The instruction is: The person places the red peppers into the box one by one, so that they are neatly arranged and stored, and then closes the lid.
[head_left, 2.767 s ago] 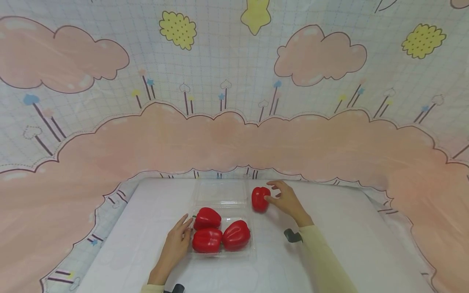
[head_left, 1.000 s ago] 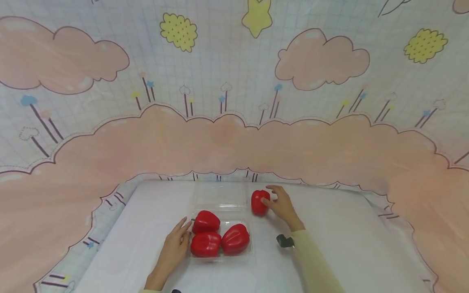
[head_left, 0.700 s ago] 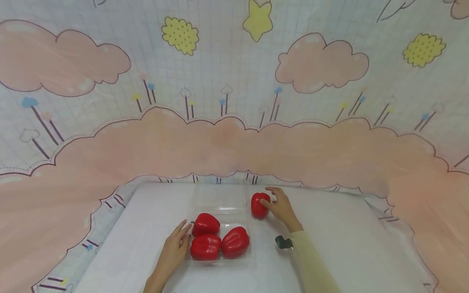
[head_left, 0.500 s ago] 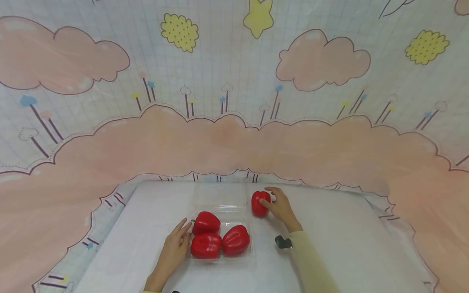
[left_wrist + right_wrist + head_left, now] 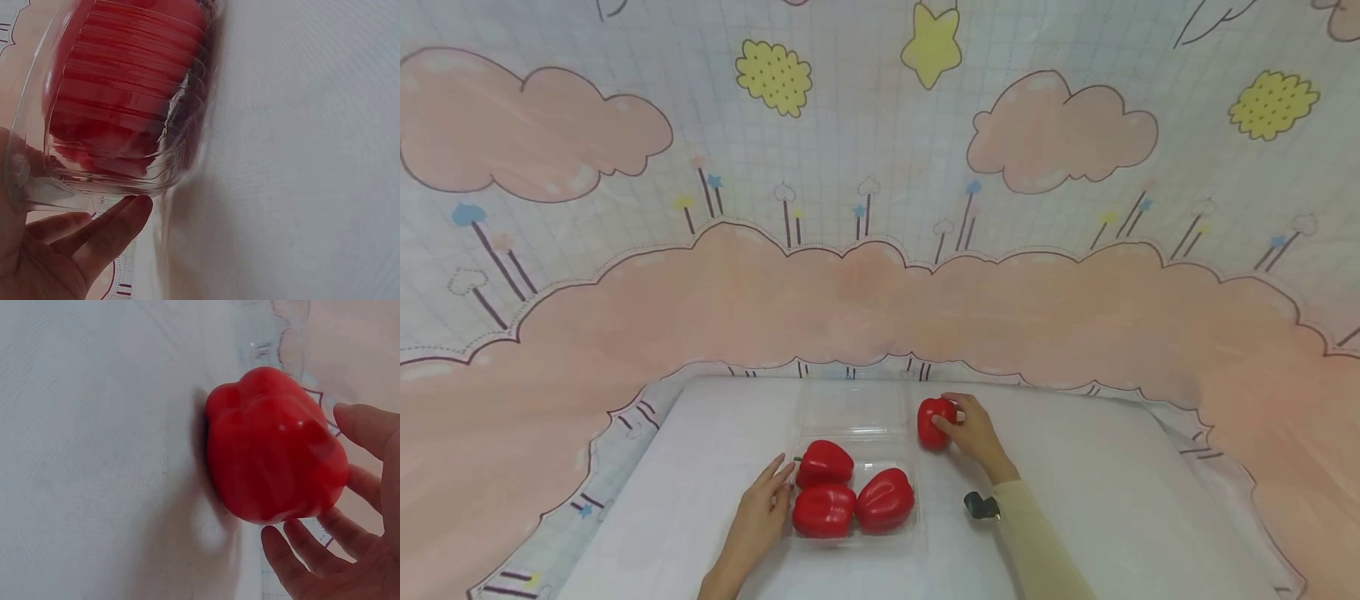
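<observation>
Three red bell peppers [image 5: 824,510] lie in the clear plastic clamshell box [image 5: 880,542], whose lid [image 5: 850,404] is folded back on the far side. My left hand [image 5: 758,512] rests at the box's left wall, fingers extended. In the left wrist view, its fingertips [image 5: 140,209] are right at the box's lower corner, a pepper [image 5: 119,81] showing through the ribbed plastic. On the table right of the lid stands another red bell pepper [image 5: 934,423]. My right hand [image 5: 973,429] surrounds it loosely; in the right wrist view the thumb and spread fingers [image 5: 284,556] are right at the pepper's sides.
A white table [image 5: 1112,500] spreads under everything. Behind it hangs a cloth backdrop [image 5: 880,300] printed with clouds and stars. A dark wrist-camera piece [image 5: 981,505] sticks out beside the right sleeve [image 5: 1037,542].
My right hand has come in closer around the single pepper, which stays in its place by the lid. The left hand stays by the box. The head view has shifted slightly.
</observation>
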The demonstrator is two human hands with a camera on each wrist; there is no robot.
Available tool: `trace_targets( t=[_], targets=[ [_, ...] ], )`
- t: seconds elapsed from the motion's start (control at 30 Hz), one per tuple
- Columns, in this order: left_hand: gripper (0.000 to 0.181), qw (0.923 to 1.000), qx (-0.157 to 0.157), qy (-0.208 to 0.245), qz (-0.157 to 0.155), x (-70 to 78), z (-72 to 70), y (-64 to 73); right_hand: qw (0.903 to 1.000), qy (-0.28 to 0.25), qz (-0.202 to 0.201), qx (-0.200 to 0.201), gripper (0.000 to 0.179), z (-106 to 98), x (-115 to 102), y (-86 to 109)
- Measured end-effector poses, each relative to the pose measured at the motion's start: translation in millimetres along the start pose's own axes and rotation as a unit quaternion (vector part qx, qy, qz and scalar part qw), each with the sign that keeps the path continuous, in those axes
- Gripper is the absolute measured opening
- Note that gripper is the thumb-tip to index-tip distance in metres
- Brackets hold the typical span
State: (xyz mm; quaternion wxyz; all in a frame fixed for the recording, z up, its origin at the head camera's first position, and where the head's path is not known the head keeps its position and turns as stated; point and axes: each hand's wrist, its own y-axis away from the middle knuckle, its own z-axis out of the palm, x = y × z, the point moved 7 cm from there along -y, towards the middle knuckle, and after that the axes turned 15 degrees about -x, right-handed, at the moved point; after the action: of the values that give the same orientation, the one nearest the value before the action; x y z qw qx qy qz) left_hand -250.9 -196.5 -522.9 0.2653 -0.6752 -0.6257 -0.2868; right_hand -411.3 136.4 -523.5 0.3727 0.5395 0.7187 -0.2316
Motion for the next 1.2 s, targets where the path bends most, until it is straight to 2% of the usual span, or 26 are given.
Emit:
trace_targets(
  t=[0.27,0.6,1.0,1.2],
  targets=[
    [0.040,1.0000,-0.002,-0.007,-0.004,0.4,1.5,-0.5,0.9999,-0.003,0.008,0.008,0.052,-2,5,1.9],
    [0.040,0.9999,-0.005,-0.004,-0.009,0.1,1.4,-0.3,0.9989,-0.025,0.040,0.008,0.058,1,12,-0.3],
    [0.040,0.9999,-0.005,-0.010,-0.013,0.0,2.0,-1.0,0.9994,-0.015,0.032,0.006,0.058,2,14,0.0],
    [0.040,0.9999,-0.003,-0.008,-0.010,-0.7,1.9,0.0,0.9988,-0.037,0.033,0.005,0.059,2,17,1.3]
  ],
)
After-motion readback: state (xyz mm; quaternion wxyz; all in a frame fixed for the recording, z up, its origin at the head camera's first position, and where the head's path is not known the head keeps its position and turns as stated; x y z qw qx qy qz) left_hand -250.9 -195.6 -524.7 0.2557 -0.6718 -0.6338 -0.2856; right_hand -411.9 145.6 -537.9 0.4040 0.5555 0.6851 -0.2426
